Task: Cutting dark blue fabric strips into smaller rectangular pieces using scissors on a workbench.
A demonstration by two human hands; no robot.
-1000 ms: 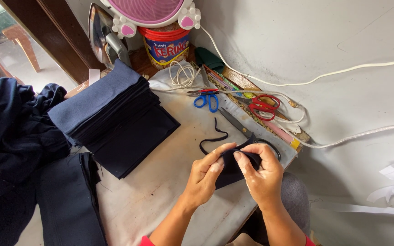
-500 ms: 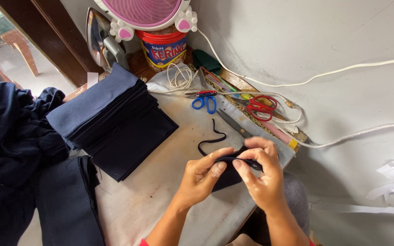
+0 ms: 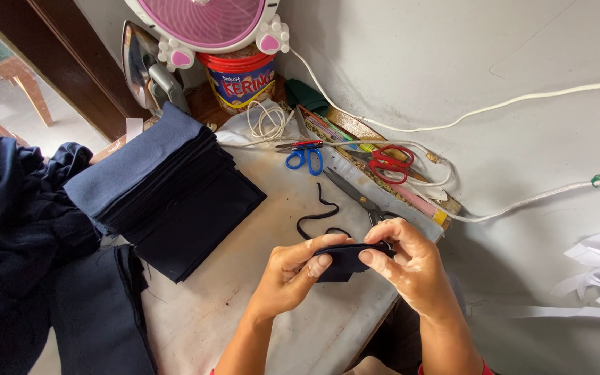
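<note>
My left hand and my right hand both pinch a small dark navy fabric piece just above the white table, near its right edge. Thumbs and forefingers press along the top fold of the piece. A thin black cord curls on the table just beyond my hands. A tall stack of folded navy fabric pieces lies to the left of my hands.
Blue-handled scissors, red-handled scissors and dark shears lie at the table's far right. An iron, a red-lidded tub and a pink fan stand at the back. Loose navy cloth is heaped at left. White cables run along the wall.
Both hands have shifted slightly along the small navy piece, folding and pinching its upper edge. The view has tilted a little; nothing else on the table moved.
</note>
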